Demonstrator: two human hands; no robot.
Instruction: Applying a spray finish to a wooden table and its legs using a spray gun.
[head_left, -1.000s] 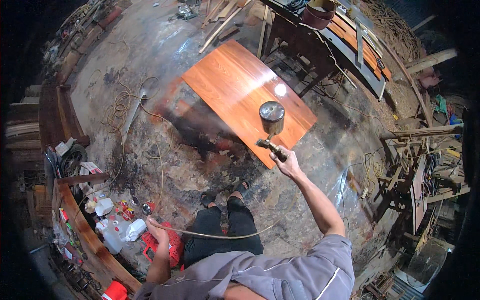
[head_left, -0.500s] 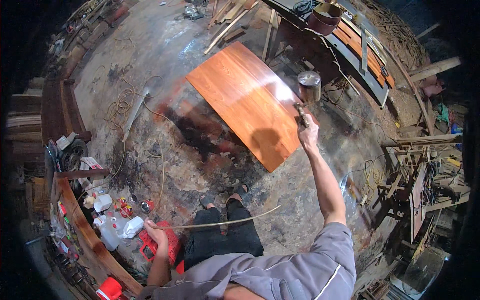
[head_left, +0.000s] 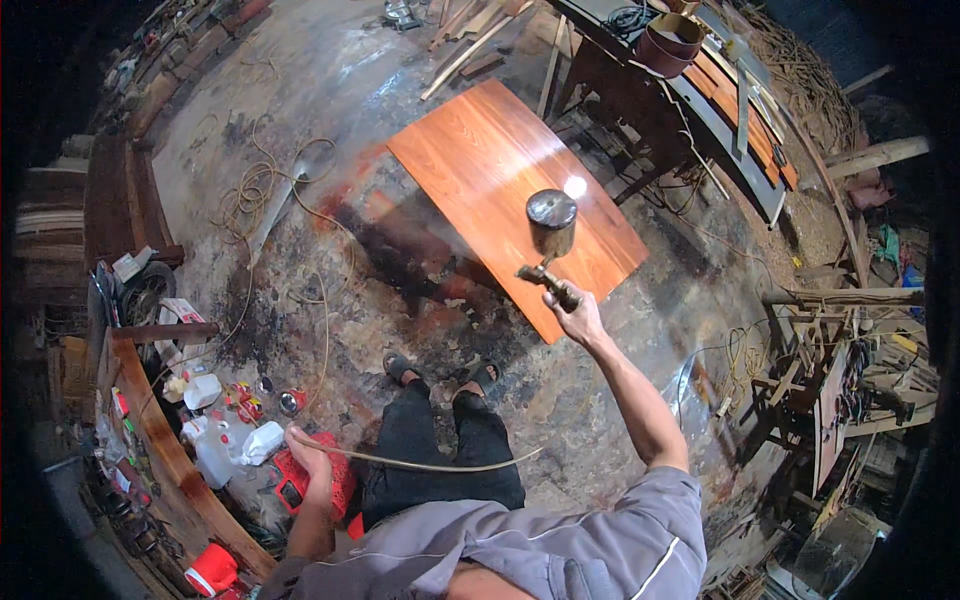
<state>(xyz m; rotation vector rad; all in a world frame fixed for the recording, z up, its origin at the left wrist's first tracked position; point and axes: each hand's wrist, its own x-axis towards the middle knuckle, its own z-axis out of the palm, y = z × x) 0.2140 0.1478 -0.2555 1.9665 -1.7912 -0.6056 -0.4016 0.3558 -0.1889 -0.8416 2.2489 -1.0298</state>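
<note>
Right hand (head_left: 577, 312) outstretched, gripping one spray gun (head_left: 549, 238) over one wooden panel (head_left: 510, 190); left hand (head_left: 308, 452) low, apparently holding one hose (head_left: 430, 465).

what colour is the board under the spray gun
Glossy reddish-orange wood grain on the board, below the spray gun; seen in the head view.

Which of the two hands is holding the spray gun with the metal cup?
The right hand, stretched out over the orange-brown wooden panel, grips the spray gun. The left hand stays low, holding only the thin hose.
</note>
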